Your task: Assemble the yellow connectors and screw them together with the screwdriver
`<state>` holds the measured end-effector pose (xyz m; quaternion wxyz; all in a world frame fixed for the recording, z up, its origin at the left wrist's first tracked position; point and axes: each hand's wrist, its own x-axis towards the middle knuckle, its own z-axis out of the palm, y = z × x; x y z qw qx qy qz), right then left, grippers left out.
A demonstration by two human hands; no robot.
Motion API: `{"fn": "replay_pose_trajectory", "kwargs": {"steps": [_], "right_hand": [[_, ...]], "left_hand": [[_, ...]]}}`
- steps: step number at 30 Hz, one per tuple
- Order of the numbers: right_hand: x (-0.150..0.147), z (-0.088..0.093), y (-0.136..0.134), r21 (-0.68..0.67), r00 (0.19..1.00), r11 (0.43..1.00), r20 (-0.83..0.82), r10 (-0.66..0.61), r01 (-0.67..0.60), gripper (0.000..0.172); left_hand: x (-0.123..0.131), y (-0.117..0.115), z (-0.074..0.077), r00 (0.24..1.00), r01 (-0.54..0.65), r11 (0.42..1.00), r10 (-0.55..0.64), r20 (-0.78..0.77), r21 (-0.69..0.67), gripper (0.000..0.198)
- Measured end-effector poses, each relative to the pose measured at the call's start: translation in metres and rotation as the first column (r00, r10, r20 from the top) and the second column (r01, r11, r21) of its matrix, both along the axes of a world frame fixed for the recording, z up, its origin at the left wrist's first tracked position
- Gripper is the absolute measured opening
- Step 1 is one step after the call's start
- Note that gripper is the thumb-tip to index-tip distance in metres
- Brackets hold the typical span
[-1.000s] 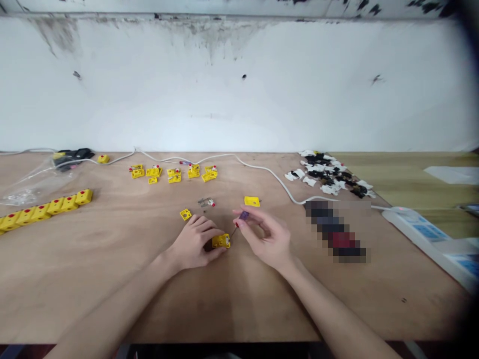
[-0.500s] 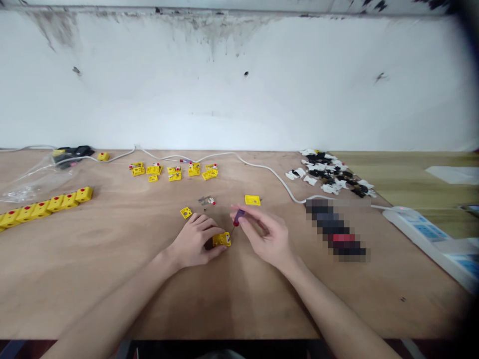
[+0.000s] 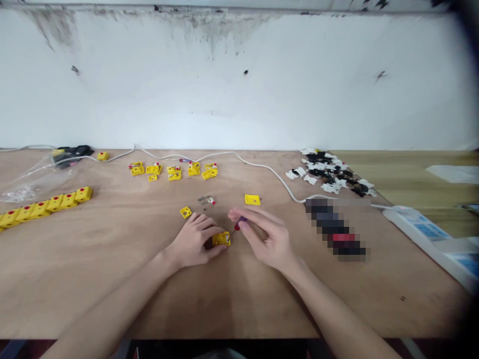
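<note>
Left hand (image 3: 192, 242): I held, fingers curled, a square yellow plastic connector block (image 3: 221, 239) on the plywood workbench (image 3: 112, 284). Right hand (image 3: 267, 239): I pinched a slim purple-and-red screwdriver (image 3: 240, 224) narrowly, its tip just beside the block.

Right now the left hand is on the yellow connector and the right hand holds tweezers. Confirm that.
Not tweezers: the head view shows the right hand holding a small screwdriver with a purple handle. The left hand is on the yellow connector, as you said.

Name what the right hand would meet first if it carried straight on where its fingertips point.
From the right hand, probably the small metal part, though depth is hard to judge.
</note>
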<state>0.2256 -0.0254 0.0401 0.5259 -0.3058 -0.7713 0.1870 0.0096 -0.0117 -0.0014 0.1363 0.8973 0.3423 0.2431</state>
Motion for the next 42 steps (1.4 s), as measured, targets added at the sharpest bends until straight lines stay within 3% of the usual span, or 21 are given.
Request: {"fn": "replay_pose_trajectory", "kwargs": {"steps": [3, 7, 11, 18, 21, 25, 30, 33, 36, 40, 42], "right_hand": [[0.0, 0.0, -0.001, 0.015, 1.0, 1.0, -0.027, -0.008, 0.008, 0.034], [-0.002, 0.001, -0.002, -0.082, 0.999, 0.996, -0.004, 0.039, -0.039, 0.037], [-0.004, 0.001, -0.001, 0.003, 1.0, 1.0, -0.026, -0.008, 0.008, 0.035], [-0.003, 0.001, -0.003, 0.025, 0.998, 0.997, 0.006, -0.067, 0.067, 0.034], [-0.004, 0.001, -0.006, -0.019, 0.999, 1.0, 0.04, -0.018, 0.019, 0.037], [-0.007, 0.002, -0.006, 0.056, 0.999, 0.997, -0.018, -0.047, 0.048, 0.029], [-0.004, 0.002, -0.004, -0.035, 0.999, 0.999, -0.041, -0.032, 0.03, 0.025], [0.0, 0.004, -0.002, 0.0, 1.0, 1.0, -0.015, -0.026, 0.026, 0.031], [0.001, 0.007, -0.003, -0.078, 0.994, 0.993, 0.065, 0.088, -0.083, 0.04], [-0.003, 0.01, -0.006, -0.02, 0.996, 0.999, 0.08, 0.026, -0.025, 0.036], [-0.004, 0.01, -0.007, -0.063, 0.992, 0.997, 0.11, 0.059, -0.053, 0.041]], "left_hand": [[0.0, 0.0, 0.0, 1.0, 0.0, 1.0, 0.0, 0.005, 0.005, 0.03], [0.0, 0.0, 0.0, 1.0, 0.0, 1.0, 0.0, 0.006, 0.001, 0.03], [0.0, 0.001, 0.0, 1.0, 0.002, 1.0, -0.002, -0.003, 0.004, 0.029], [0.001, 0.0, 0.0, 1.0, 0.001, 1.0, -0.002, 0.005, 0.004, 0.029], [0.0, 0.0, -0.001, 1.0, 0.001, 1.0, -0.001, 0.006, 0.001, 0.03], [0.0, 0.001, -0.002, 1.0, -0.002, 1.0, 0.002, 0.006, 0.006, 0.028], [0.0, 0.0, 0.0, 1.0, 0.005, 1.0, -0.005, -0.001, -0.017, 0.03], [0.0, 0.0, 0.001, 1.0, 0.004, 1.0, -0.004, 0.003, -0.015, 0.029], [-0.001, 0.0, 0.0, 1.0, 0.004, 1.0, -0.003, 0.005, -0.015, 0.029], [-0.001, 0.0, -0.001, 1.0, 0.006, 1.0, -0.006, 0.002, -0.015, 0.029], [-0.001, 0.0, -0.001, 1.0, 0.003, 1.0, -0.003, 0.002, -0.01, 0.029]]}}
